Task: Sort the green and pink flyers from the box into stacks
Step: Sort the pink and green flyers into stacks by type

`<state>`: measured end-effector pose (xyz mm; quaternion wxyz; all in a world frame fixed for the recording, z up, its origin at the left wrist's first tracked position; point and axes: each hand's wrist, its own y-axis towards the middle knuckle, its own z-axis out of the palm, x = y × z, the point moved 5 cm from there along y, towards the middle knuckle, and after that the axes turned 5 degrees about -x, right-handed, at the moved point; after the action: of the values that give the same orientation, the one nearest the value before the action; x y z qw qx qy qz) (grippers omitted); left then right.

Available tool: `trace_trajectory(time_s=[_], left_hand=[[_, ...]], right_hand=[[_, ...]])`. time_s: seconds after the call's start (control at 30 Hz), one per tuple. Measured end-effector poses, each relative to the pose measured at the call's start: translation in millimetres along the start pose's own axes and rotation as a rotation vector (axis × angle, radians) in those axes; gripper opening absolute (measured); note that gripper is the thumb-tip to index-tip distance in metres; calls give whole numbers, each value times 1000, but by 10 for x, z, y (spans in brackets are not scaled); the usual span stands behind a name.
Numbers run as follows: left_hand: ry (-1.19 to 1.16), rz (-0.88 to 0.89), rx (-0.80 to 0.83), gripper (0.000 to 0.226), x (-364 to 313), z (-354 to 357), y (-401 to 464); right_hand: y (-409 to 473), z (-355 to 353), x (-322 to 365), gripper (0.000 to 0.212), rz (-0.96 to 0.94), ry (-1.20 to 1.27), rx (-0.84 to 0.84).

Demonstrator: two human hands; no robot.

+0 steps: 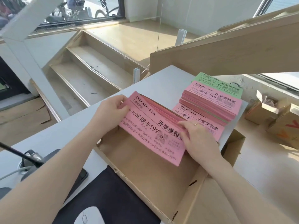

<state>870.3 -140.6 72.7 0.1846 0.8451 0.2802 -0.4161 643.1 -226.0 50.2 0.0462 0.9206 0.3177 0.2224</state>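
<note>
Over the open cardboard box [161,178] on the white desk [64,136], the left hand [111,109] and right hand [196,138] each pinch an end of a bundle of pink flyers [152,131], tilted upright inside it. Just beyond the box lie a thick pink stack [212,102], a lower pink stack [207,125] and a green stack [210,79].

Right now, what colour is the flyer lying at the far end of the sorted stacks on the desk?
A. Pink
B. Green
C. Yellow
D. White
B: the green flyer shows at the far end, partly covered by the tall pink stack in front of it.
</note>
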Motion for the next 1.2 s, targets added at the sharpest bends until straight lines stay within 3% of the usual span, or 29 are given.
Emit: trace_trajectory(time_s=[0.17,0.37,0.47,0.57,0.7,0.83,0.93,1.07,1.13,1.2], left_hand=[[234,129,-229,18,-85,-170,-257],[431,202,-448,13,-82,-321,-553],[409,205,-455,13,-38,-273,-632],[300,110,-452,23,39,-225,-714],[258,113,-490,39,67,-257,-858],[382,171,-420,27,115,-187,-862],[389,177,-414,37,52,-145,-878],[287,367,-404,41,-230,-75,-939],[233,496,-347,41,-396,-16,-983],[-22,471,-175,39,-534,-11,-979]], right_hand=[[83,183,49,28,-168,-236,53],[79,284,259,35,-272,-472,-78],[20,383,355,34,-293,-452,37],[9,479,385,14,-254,-421,139],[60,453,447,20,-263,-441,177],[81,530,405,34,-173,-249,360],[96,335,389,46,-38,199,351],[32,-160,472,19,305,814,319],[-10,-373,560,30,334,1016,411],[-26,-556,623,40,262,1212,530]])
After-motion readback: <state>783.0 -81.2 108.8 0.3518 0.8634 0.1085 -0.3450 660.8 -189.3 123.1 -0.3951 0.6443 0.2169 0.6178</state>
